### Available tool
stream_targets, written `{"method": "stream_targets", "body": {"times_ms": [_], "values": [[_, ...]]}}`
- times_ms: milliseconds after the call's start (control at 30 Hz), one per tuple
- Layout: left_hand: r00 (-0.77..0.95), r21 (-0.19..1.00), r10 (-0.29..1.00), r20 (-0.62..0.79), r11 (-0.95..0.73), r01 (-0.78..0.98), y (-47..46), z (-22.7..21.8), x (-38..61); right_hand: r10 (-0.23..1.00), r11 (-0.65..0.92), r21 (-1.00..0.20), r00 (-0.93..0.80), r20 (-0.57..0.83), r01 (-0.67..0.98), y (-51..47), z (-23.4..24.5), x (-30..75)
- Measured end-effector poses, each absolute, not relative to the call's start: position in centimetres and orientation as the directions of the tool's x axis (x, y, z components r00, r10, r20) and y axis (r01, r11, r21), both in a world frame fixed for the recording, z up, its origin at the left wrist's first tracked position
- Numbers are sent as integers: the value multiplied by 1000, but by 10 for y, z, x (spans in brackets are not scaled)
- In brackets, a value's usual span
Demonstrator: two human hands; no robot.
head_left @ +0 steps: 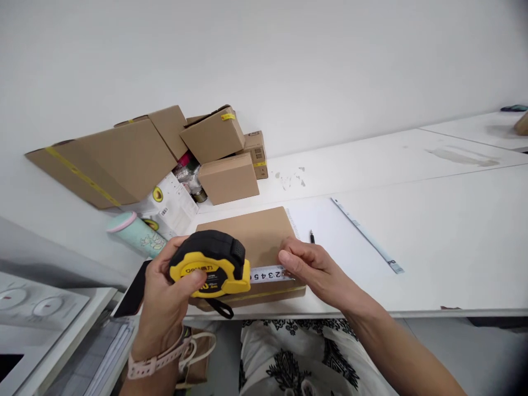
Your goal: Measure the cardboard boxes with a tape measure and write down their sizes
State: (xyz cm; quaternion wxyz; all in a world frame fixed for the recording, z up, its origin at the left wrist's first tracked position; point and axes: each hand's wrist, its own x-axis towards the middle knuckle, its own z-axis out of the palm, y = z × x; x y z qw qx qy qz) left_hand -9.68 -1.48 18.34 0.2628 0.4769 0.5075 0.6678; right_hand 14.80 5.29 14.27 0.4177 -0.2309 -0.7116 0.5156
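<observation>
Yellow-black tape measure (218,247) up front, clamped in left hand (175,291). White table (445,236) below, cardboard box (256,236) near its front edge, under the measure. Pale ruler (365,233) farther right. Right hand (311,268) pinches extended blade (266,274) near its end. Black pen (312,237) between box and ruler.

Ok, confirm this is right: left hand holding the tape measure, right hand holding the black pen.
No: the head view shows the right hand holding the blade near its end, not the black pen, which lies apart. The left hand does hold the tape measure.
</observation>
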Motion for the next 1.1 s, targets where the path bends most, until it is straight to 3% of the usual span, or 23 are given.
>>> {"method": "stream_targets", "body": {"times_ms": [100, 233, 300, 667, 933, 1100], "values": [[-487, 929, 793, 366, -340, 144, -12, 179, -117, 791, 274, -950, -527, 312, -152, 72, 139, 160], [-656, 929, 676, 335, -352, 112, -7, 173, -164, 912, 228, -967, -322, 253, -112, 111, 123, 172], [-694, 939, 650, 309, -324, 114, -5, 169, -188, 929, 197, -976, -302, 215, -88, 125, 113, 169], [-649, 961, 733, 204, -277, -11, 21, 131, -247, 895, 335, -941, -294, 334, -51, 136, 87, 138], [-609, 950, 758, 234, -312, -24, 24, 120, -253, 894, 160, -963, -383, 234, -217, 146, 78, 133], [-608, 938, 740, 287, -347, 19, 9, 128, -246, 848, 241, -958, -445, 286, -157, 154, 72, 134]]}}
